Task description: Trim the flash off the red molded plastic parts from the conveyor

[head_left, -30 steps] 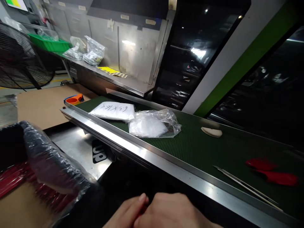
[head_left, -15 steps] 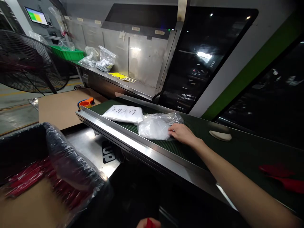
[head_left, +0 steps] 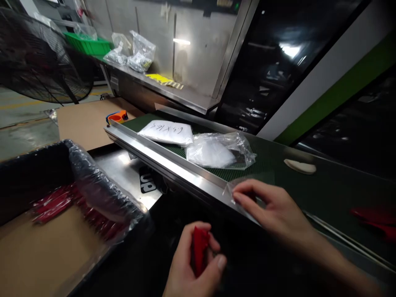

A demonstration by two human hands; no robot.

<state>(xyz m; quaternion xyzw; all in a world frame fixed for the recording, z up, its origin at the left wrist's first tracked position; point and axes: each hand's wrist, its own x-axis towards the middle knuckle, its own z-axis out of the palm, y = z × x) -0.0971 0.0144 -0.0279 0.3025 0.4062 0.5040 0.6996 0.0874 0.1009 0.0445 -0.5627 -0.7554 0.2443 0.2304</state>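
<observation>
My left hand (head_left: 196,260), at the bottom centre, has its fingers wrapped round a small red part (head_left: 199,251). To its upper right, above the metal rail, my right hand (head_left: 272,204) pinches a thin clear plastic bag (head_left: 230,192) between thumb and fingertips. Beyond that hand, an open clear bag of white sleeves (head_left: 213,152) lies on the green belt. It touches a white packet (head_left: 167,132) with handwriting on it. More red material (head_left: 371,220), blurred, is on the belt at the far right.
A black-lined box (head_left: 105,189) with wrapped red items stands at the lower left. The metal rail (head_left: 173,165) edges the belt (head_left: 266,161). An orange tape roll (head_left: 116,118) sits on cardboard (head_left: 83,119). A whitish pad (head_left: 300,166) lies right; a fan (head_left: 40,62) stands left.
My right hand has drawn back from the bag of sleeves towards me with a thin clear bag. My left hand has risen further into view with the red part. The view has tilted downward.
</observation>
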